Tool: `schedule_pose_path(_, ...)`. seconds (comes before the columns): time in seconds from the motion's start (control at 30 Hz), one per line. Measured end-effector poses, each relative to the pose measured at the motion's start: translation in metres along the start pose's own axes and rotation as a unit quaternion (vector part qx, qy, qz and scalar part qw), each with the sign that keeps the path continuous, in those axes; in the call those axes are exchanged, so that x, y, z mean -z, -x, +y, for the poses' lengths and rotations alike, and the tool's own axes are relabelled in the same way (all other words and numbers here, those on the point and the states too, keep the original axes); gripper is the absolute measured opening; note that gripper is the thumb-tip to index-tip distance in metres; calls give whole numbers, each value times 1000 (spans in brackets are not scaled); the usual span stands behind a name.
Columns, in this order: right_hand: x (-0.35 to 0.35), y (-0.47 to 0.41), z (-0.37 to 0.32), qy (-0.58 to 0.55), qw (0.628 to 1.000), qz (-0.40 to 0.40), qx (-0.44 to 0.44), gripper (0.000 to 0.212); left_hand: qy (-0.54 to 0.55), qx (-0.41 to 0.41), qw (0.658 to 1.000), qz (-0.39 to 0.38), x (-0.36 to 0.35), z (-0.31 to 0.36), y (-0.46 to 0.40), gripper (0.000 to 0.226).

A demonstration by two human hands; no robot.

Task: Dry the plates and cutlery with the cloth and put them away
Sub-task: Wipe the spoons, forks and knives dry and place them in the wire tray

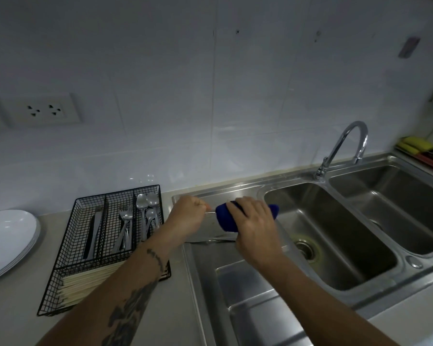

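Here: grey countertop (pixel 180 308) under a white tiled wall (pixel 160 71), double wall socket (pixel 39 111) at left. Stack of white plates (pixel 8 240) at the counter's left edge, exact count unclear. Black wire cutlery tray (pixel 68 245) near the counter's back edge, touching the sink rim: knives (pixel 94 228), forks (pixel 125 226), four spoons (pixel 148 213) in three back compartments, pale chopsticks (pixel 85 283) in the front one. Left hand (pixel 188 216) curled, fingertips pinching a thin metal cutlery handle (pixel 210 213); which piece, cannot tell. Right hand (pixel 255 226) wrapped around a blue cloth (pixel 225 218) bunched over that piece's other end, fingers curled. Both hands above the steel drainboard (pixel 210 270). More cutlery (pixel 218 239) lies on the drainboard beneath. Two sink basins (pixel 335 233), one tap (pixel 345 148). Sponges (pixel 415 143) at the far right corner.
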State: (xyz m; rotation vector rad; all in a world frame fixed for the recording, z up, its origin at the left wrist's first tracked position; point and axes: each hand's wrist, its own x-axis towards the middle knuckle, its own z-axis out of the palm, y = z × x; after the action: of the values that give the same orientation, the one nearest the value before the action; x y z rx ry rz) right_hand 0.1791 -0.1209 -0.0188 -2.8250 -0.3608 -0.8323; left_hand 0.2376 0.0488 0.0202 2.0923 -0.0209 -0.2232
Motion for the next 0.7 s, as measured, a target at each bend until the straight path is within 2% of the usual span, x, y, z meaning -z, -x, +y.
schedule_pose_path(0.07,-10,16,9,2,1000,-16,12,68,38,38,999,-6,-3,-7,-1,33)
schedule_pose_path(0.17,-14,33,29,20,998,-40,-44,77,86,91,992,5,-6,-23,1,30)
schedule_pose_path(0.27,-10,29,16,31,995,-61,-70,73,117,131,984,8,-11,-29,0,32)
schedule_pose_path(0.37,-9,22,2,50,996,-69,-21,69,122,140,983,-5,-14,-23,-3,32)
schedule_pose_path(0.5,-4,19,28,26,996,-74,-46,65,121,145,982,-14,-9,-25,-1,31)
schedule_pose_path(0.6,-1,14,40,-35,997,-57,-37,59,119,167,975,-81,-2,-29,7,25)
schedule_pose_path(0.7,10,2,38,-69,996,-53,15,56,42,127,966,-220,6,-24,10,23)
